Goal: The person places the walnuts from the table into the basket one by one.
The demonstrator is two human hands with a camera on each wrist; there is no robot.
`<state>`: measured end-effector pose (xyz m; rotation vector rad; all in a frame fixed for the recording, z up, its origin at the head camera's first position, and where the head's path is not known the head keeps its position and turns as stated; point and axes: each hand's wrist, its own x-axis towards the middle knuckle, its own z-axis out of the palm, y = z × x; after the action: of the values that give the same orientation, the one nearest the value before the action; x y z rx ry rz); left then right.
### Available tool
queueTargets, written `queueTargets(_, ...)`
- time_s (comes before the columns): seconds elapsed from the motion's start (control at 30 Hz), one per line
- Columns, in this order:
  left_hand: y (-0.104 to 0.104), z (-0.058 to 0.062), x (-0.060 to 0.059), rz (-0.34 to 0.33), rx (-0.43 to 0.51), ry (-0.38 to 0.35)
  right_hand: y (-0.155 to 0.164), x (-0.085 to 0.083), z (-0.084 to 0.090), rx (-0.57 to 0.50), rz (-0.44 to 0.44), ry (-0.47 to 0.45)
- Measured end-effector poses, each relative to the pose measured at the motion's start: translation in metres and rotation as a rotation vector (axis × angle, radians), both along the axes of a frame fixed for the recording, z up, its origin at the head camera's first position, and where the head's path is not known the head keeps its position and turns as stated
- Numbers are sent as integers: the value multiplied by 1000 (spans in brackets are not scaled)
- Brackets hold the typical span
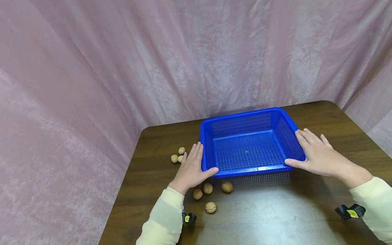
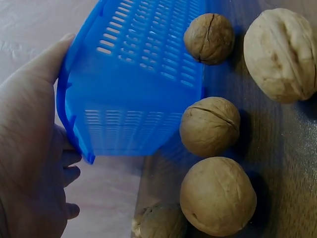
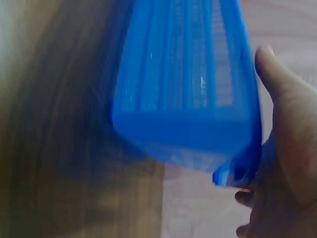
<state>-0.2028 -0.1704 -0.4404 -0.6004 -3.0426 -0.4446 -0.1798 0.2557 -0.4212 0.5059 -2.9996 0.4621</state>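
1. Basket (image 1: 249, 149): blue plastic, rectangular, shallow, with slotted walls, a perforated floor and a solid rolled rim. Nothing lies inside it. It sits between the two hands on the dark wooden table (image 1: 337, 115).
2. Left hand (image 1: 191, 168): fingers straight along the basket's left wall, thumb hooked over the near rim at the corner. The left wrist view shows the rim clasped between thumb and fingers.
3. Right hand (image 1: 316, 154): fingers extended along the right wall, thumb laid on the near rim at that corner, gripping the edge.
4. Walnuts (image 1: 208, 188): four lie just behind the left hand, toward the wrist; three more (image 1: 178, 156) lie beside its fingertips, outside the basket.
5. Pink cloth (image 1: 122, 68) hangs beyond both hands.
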Motion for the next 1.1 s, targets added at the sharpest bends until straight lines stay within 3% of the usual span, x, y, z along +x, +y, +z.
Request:
queueTargets(0.1,0,0,1,12,17,-24,6,-15,-2,-23,28,-63)
queueTargets(0.37,-7,6,4,13,-12,-1,9,-21,-6,-65,33,-104)
queueTargets(0.6,-41,15,22,-55,132,90,10,-19,-5,-73,29,-113)
queueTargets(0.73,-62,6,36,-57,198,101,10,-19,-4,-78,29,-114)
queueTargets(0.87,-78,-9,47,-34,249,38,10,-19,-4,-83,36,-124)
queueTargets(1.1,-89,-30,52,-22,335,-67,10,-20,-4,-87,39,-129)
